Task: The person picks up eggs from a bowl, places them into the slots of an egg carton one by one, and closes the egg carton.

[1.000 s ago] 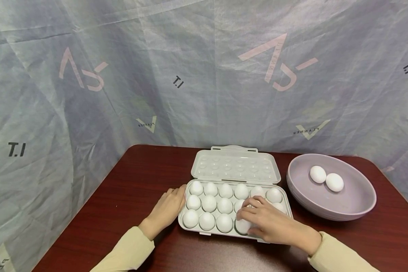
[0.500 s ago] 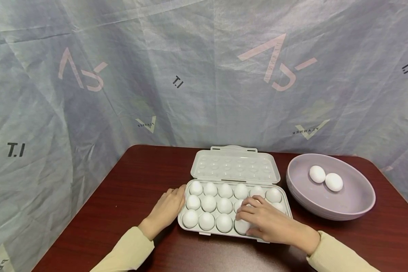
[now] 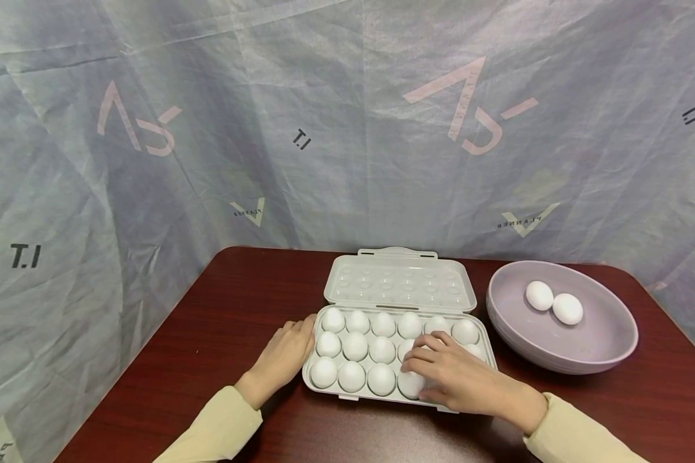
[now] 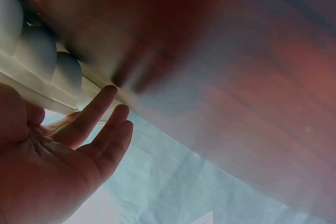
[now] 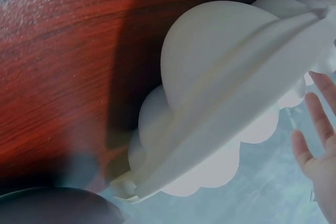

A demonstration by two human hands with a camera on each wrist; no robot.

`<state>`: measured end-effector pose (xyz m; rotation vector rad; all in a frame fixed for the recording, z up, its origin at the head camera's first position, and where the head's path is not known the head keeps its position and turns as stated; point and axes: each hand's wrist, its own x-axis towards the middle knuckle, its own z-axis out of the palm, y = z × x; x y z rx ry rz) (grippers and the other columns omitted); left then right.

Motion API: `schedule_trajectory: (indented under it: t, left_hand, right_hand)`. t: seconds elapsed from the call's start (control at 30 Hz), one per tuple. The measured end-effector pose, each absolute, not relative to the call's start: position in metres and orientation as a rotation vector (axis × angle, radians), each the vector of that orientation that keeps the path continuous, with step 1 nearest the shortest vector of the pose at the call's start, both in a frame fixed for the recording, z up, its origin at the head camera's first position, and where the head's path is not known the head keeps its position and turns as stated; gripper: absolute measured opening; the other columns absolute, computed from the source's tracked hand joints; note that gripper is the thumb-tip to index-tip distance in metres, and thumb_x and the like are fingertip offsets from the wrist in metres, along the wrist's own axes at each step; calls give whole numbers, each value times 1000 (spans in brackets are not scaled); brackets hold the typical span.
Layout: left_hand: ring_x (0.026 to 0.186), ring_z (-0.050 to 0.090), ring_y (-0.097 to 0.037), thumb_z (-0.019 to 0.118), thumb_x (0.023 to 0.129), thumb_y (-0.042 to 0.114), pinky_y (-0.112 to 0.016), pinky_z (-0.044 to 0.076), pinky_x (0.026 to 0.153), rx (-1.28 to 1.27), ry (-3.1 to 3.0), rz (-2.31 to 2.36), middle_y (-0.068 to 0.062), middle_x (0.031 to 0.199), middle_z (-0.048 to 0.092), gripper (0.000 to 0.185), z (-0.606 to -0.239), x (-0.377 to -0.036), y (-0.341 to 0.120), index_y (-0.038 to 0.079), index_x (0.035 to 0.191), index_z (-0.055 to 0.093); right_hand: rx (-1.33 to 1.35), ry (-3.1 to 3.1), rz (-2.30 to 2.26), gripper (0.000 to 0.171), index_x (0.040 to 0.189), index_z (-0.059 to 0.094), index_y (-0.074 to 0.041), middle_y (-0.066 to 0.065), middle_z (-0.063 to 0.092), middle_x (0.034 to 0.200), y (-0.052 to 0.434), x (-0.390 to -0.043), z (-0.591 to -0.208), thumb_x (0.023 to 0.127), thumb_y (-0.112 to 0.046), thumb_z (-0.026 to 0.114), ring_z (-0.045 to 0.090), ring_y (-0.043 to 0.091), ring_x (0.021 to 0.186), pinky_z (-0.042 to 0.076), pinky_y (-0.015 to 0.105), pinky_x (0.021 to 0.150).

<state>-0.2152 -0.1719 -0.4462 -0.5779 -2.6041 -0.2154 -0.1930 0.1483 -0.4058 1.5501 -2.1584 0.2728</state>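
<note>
- Head view is showing the pale grey plastic egg carton (image 3: 331,378) sitting open near the front middle of the dark red wooden table (image 3: 208,334), with its dimpled lid (image 3: 399,283) lying back flat behind the tray.
- The right hand (image 3: 457,376) is lying over the right end of the tray, fingers gently bent and resting on a white egg (image 3: 410,384) in the nearest row; whether they are actually gripping that egg cannot be told.
- The left hand (image 3: 285,354) is resting against the carton's left edge, fingers straight and relaxed, clasping nothing.
- White eggs are filling the rest of the visible cups, among them a back-row egg (image 3: 333,319) at the far left.
- A shallow lilac bowl (image 3: 608,334) is standing just right of the carton, holding two more white eggs (image 3: 540,295) that are touching each other.
- Left wrist view is showing the open palm (image 4: 58,156) beside the carton's rim.
- Right wrist view is looking up at the carton's cupped underside (image 5: 210,77) on the table, with straightish fingertips (image 5: 315,145) at the frame's edge.
- A wrinkled grey-blue printed sheet (image 3: 208,128) is hanging behind the table.
</note>
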Motion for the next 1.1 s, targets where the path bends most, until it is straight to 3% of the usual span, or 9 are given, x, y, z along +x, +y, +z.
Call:
schedule_trajectory:
  t: [0.23,0.53,0.73,1.1]
  left_hand:
    - [79,61,-28,50,90,13,-42,48,65,-570,-2616,-212,-8,80,63,21,-446,-215,-172,3,108,53]
    - [77,61,-28,50,90,12,-41,48,63,-588,-2585,-205,-7,81,64,23,-447,-216,-173,2,110,54]
    - [78,61,-28,49,90,12,-41,48,64,-587,-2592,-207,-8,83,64,24,-447,-215,-173,2,112,54]
    - [80,61,-28,50,90,13,-42,48,65,-583,-2610,-217,-8,84,65,25,-447,-216,-173,3,112,53]
  right_hand:
    - [1496,-2187,295,37,100,59,-18,-11,59,98,156,-194,-400,67,-26,74,50,13,97,37,36,85]
    - [1367,-2176,295,35,100,62,-15,-7,61,98,179,-205,-387,67,-22,73,51,16,95,34,35,85]
    - [1295,-2177,365,29,100,62,-12,-2,62,99,201,-216,-377,74,-21,69,51,19,96,33,35,83]
    - [1048,-2306,300,37,100,63,-13,-2,62,98,253,-231,-366,65,-10,74,50,21,94,32,38,73]
